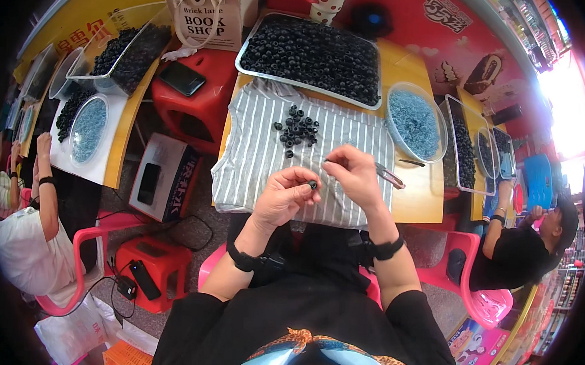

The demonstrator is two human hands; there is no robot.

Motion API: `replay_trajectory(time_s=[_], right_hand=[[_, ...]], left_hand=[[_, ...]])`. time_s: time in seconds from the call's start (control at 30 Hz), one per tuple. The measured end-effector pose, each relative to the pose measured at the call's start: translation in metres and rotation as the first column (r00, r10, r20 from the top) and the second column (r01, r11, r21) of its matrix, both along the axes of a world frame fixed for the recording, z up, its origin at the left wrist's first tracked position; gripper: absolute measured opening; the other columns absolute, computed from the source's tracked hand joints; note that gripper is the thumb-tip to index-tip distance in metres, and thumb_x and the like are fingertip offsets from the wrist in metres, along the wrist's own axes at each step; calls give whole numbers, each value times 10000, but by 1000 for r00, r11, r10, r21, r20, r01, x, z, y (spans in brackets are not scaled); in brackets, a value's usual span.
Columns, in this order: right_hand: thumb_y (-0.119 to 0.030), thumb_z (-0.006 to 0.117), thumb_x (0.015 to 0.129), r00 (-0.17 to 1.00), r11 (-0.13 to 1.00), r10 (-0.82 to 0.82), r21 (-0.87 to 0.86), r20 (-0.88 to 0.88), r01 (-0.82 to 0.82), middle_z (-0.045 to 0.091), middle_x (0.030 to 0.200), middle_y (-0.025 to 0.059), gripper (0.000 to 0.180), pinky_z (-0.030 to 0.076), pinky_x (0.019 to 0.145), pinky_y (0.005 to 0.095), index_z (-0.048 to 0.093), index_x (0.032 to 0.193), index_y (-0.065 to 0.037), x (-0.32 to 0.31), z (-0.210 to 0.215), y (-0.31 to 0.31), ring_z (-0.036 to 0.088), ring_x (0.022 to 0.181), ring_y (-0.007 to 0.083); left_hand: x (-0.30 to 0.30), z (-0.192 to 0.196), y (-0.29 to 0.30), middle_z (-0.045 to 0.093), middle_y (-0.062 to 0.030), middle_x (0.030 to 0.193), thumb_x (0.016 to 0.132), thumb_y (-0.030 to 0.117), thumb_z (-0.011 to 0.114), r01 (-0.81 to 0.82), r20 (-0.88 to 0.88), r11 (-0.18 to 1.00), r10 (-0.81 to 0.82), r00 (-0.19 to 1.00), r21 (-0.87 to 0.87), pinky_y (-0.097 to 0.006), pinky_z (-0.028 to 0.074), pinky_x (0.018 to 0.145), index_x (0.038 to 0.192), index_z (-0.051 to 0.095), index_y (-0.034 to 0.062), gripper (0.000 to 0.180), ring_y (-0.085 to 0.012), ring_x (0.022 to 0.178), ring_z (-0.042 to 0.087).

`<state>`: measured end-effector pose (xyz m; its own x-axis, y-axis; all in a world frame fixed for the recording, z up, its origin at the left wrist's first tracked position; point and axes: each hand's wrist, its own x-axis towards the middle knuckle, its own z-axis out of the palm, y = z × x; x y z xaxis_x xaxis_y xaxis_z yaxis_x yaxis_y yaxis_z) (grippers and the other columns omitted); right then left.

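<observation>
My left hand (287, 194) pinches a small round black piece (312, 184) with a hole, like a bead or cap, between thumb and fingertips. Close beside it, my right hand (357, 177) has thumb and fingers pressed together; anything between them is too small to make out. A metal tool like tweezers or snips (390, 176) juts out by the right hand's outer side; whether the hand grips it cannot be told. Both hands are above a grey-and-white striped cloth (248, 148). Beyond them a loose pile of black pieces (297, 127) rests on the cloth.
A shallow tray of black pieces (311, 53) stands at the back. Right of the cloth are a round tub of light-blue bits (414, 124) and a thin dark tool (411, 163). Red stools (195, 100) stand left. People sit at tables on both sides.
</observation>
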<state>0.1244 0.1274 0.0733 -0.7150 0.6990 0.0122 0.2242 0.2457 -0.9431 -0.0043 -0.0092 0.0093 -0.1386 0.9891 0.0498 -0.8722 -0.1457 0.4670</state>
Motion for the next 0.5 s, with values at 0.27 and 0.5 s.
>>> replay_trajectory(time_s=[0.27, 0.5], right_hand=[[100, 637, 827, 953, 997, -63, 19, -298, 72, 637, 829, 70, 131, 487, 642, 235, 679, 930, 32, 19, 4, -60, 621, 734, 113], [88, 672, 799, 923, 991, -117, 13, -367, 131, 629, 786, 69, 96, 498, 625, 239, 663, 875, 29, 17, -14, -65, 629, 710, 119]], left_hand=[[1, -4, 1, 676, -120, 972, 910, 30, 634, -15, -51, 1000, 15, 999, -5, -269, 546, 737, 1117, 635, -37, 217, -184, 842, 668], [3, -5, 3, 673, -96, 983, 897, -4, 640, -43, -63, 999, 41, 997, -30, -258, 526, 759, 1099, 650, -27, 204, -150, 841, 645]])
